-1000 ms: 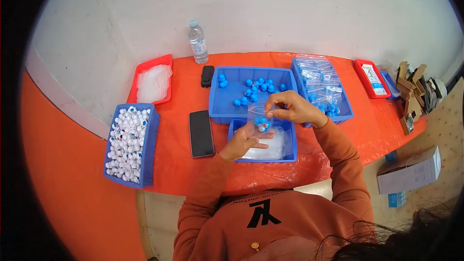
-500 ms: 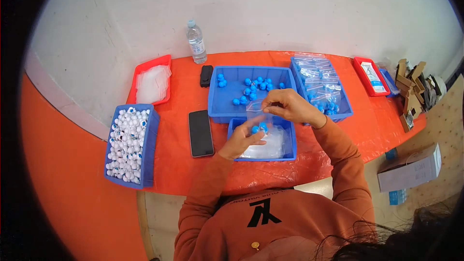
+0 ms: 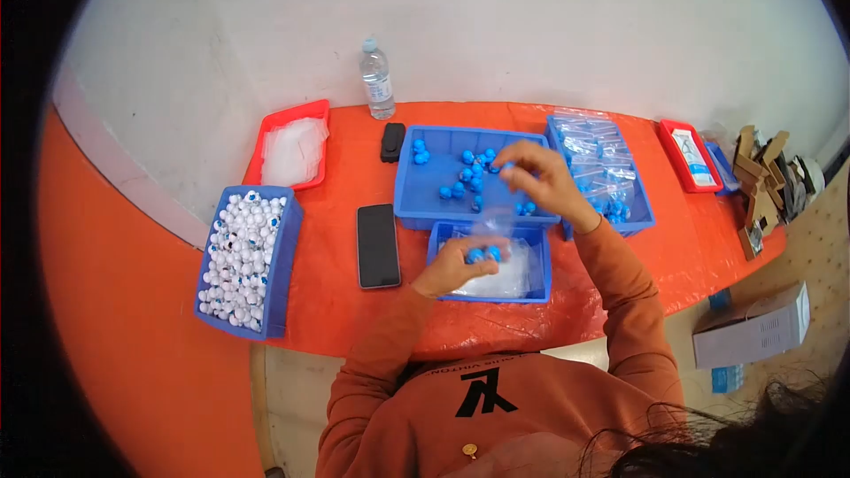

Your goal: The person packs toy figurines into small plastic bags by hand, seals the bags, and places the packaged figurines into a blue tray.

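My left hand [image 3: 450, 267] is closed on a clear plastic bag [image 3: 492, 228] with blue balls [image 3: 483, 255] in its lower part, held above the small blue bin [image 3: 543, 288]. Flat clear bags [image 3: 509, 276] lie in that bin below the hand. Over the right side of the large blue tray [image 3: 425, 204] is my right hand [image 3: 542, 184], its fingers curved and thumb apart from them. Its fingertips are close to loose blue balls [image 3: 476, 184] in the tray. Nothing held shows clearly between them.
A blue bin [image 3: 290, 274] of white balls stands at left, near a phone [image 3: 378, 246]. Behind are a red tray [image 3: 320, 168] of clear sheets, a black object [image 3: 393, 142] and a water bottle [image 3: 378, 84]. Filled bags [image 3: 598, 155] sit in a blue bin at right.
My right hand has let go of the bag's top and moved up over the large tray, its fingers opening. My left hand keeps the bag, slightly lower. The view has shifted slightly.
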A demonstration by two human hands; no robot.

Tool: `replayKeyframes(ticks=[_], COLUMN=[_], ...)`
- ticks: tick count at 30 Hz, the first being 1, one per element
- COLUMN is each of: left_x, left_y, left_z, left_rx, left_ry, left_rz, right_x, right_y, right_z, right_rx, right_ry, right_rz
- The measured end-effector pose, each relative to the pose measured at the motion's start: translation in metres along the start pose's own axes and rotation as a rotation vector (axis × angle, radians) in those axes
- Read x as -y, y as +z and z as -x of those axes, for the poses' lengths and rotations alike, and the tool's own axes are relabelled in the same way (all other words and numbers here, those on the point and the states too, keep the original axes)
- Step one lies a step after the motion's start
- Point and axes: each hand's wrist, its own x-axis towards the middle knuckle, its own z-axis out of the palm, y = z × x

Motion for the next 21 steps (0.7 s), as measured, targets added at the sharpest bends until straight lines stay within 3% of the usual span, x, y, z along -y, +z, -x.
replayKeyframes(ticks=[1,3,4,8,13,18,21], left_x=[-0.002,-0.004,-0.004,-0.002,-0.002,-0.003,0.004], left_y=[0.004,0.011,0.012,0.012,0.008,0.01,0.007], left_z=[0.001,0.001,0.001,0.001,0.0,-0.001,-0.001], left_rx=[0.037,0.118,0.116,0.041,-0.081,-0.132,-0.135], left_ry=[0.028,0.08,0.083,0.108,0.026,0.068,0.042], left_rz=[-0.098,-0.295,-0.297,-0.219,0.088,0.412,0.394], right_x=[-0.008,-0.04,-0.058,-0.11,-0.117,-0.135,-0.101], right_y=[-0.003,-0.008,-0.006,0.027,0.063,0.062,0.044], right_z=[-0.01,-0.028,-0.034,-0.052,-0.06,-0.061,-0.058], right_rx=[0.008,0.049,0.14,0.414,0.587,0.621,0.501], right_ry=[-0.005,0.085,0.016,-0.131,-0.064,-0.104,-0.086], right_rz=[0.0,0.342,0.391,0.667,0.932,0.893,0.791])
